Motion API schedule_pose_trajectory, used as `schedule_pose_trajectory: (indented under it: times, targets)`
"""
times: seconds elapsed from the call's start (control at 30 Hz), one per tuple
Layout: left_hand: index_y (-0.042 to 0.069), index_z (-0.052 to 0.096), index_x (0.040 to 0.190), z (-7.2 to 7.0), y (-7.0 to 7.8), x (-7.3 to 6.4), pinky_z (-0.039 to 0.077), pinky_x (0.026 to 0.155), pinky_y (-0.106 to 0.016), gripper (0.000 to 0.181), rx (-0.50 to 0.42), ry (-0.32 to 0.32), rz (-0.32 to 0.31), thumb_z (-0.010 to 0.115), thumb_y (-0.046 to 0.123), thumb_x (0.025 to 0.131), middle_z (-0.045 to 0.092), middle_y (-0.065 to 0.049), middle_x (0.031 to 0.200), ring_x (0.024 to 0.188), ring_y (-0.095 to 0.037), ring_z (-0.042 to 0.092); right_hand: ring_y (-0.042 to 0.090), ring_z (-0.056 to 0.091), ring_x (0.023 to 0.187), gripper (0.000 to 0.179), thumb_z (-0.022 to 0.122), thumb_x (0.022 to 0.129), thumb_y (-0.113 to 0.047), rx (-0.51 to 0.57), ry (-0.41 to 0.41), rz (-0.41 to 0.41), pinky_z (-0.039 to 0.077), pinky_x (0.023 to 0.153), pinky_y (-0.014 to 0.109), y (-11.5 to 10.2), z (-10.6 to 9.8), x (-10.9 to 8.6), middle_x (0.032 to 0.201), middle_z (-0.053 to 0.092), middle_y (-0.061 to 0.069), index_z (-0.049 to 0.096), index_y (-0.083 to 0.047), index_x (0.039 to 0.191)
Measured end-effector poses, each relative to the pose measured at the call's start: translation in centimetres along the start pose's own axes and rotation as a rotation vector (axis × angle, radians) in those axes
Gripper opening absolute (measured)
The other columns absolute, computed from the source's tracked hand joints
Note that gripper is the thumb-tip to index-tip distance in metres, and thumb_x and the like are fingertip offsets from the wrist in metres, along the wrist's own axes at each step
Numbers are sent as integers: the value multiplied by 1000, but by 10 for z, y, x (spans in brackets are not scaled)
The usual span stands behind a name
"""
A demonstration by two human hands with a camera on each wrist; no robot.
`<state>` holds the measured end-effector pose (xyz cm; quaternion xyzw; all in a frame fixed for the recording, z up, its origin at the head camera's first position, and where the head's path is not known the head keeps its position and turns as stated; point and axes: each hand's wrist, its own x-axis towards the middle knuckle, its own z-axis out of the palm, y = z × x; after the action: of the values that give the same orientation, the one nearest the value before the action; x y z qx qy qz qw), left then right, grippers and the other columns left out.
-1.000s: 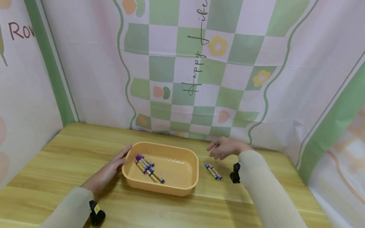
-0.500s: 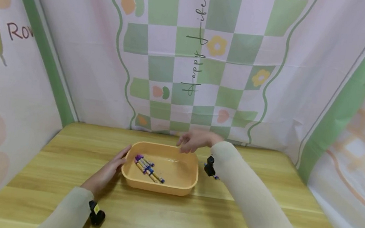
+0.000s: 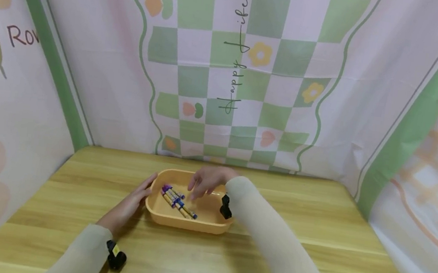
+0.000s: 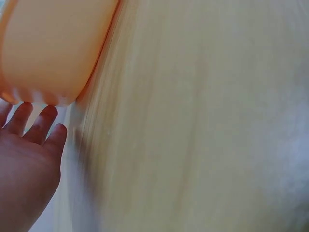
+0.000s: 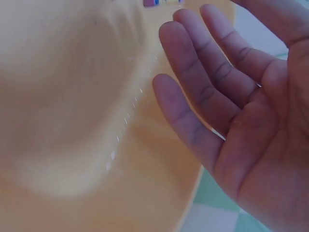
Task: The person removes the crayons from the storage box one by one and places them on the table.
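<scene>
A yellow-orange plastic tray sits on the table, with several crayons in yellow wrappers lying in its left half. My left hand rests against the tray's left end. In the left wrist view its fingertips touch the tray wall, fingers extended. Over the tray's middle, just right of the crayons, hovers my right hand. Its fingers look loosely bent and hold nothing in the right wrist view, where a crayon end shows at the top edge. The spot right of the tray is partly behind my right sleeve.
The wooden table extends on both sides of the tray and in front of it. A checked green-and-white curtain hangs along the table's back edge. Printed curtains stand at the left and right. A small black camera sits on each wrist.
My right hand has moved left from above the two crayons on the table to over the tray. Those two crayons are now hidden by my right arm. My left hand stays put.
</scene>
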<state>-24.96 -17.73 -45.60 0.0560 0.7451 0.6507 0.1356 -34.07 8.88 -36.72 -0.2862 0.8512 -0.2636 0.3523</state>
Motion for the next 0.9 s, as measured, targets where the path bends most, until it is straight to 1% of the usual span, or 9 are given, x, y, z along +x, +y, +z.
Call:
schedule_pose_trajectory:
  times: [0.13, 0.23, 0.37, 0.47, 0.6, 0.7, 0.9]
  targets:
    - [32, 11, 162, 0, 0, -1, 5, 121, -48, 60, 13, 7, -8, 34, 30, 107, 1, 3, 168, 152, -26, 4, 14, 64, 98, 33, 78, 88, -25, -39, -16, 4, 51, 97, 44, -1, 8, 11, 104, 70, -4, 66, -12, 116]
    - [32, 11, 162, -1, 0, -1, 5, 121, -48, 60, 16, 11, -9, 34, 30, 107, 2, 3, 168, 152, -25, 4, 12, 63, 96, 28, 79, 87, -24, -36, -33, 33, 52, 93, 38, -2, 13, 17, 104, 69, -4, 67, -15, 111]
    - [31, 10, 162, -1, 0, -1, 4, 121, -49, 60, 18, 4, -4, 34, 30, 107, 0, 2, 168, 152, -27, 2, 13, 62, 93, 23, 79, 87, -16, 31, -49, 70, 54, 86, 31, 0, 18, 21, 103, 66, 0, 67, -12, 106]
    - [30, 10, 162, 0, 1, -2, 4, 121, -49, 60, 25, 3, -2, 33, 31, 107, 0, 2, 168, 152, -27, 1, 13, 62, 88, 22, 78, 87, -12, 70, -55, 79, 55, 81, 30, 3, 23, 23, 101, 67, 2, 68, -9, 105]
    - [31, 11, 162, 0, 0, -2, 4, 121, -48, 60, 19, 7, -4, 34, 31, 107, 1, 2, 168, 152, -26, 2, 11, 62, 76, 19, 78, 87, -11, 82, -51, 78, 54, 70, 28, 8, 26, 25, 92, 69, 2, 68, -8, 103]
    - [30, 11, 162, -1, 0, -2, 3, 121, -48, 60, 12, 4, 2, 34, 30, 107, 1, 3, 168, 152, -26, 3, 11, 62, 71, 16, 78, 87, -9, 101, -47, 79, 52, 64, 25, 14, 28, 27, 87, 70, 2, 69, -8, 99]
    - [28, 10, 163, -2, 0, 0, 2, 121, -48, 58, 59, 10, 16, 32, 31, 108, 1, 3, 168, 152, -26, -1, 11, 65, 72, 13, 77, 87, -7, 144, -60, 89, 54, 65, 23, 20, 30, 33, 87, 71, 2, 70, -8, 98]
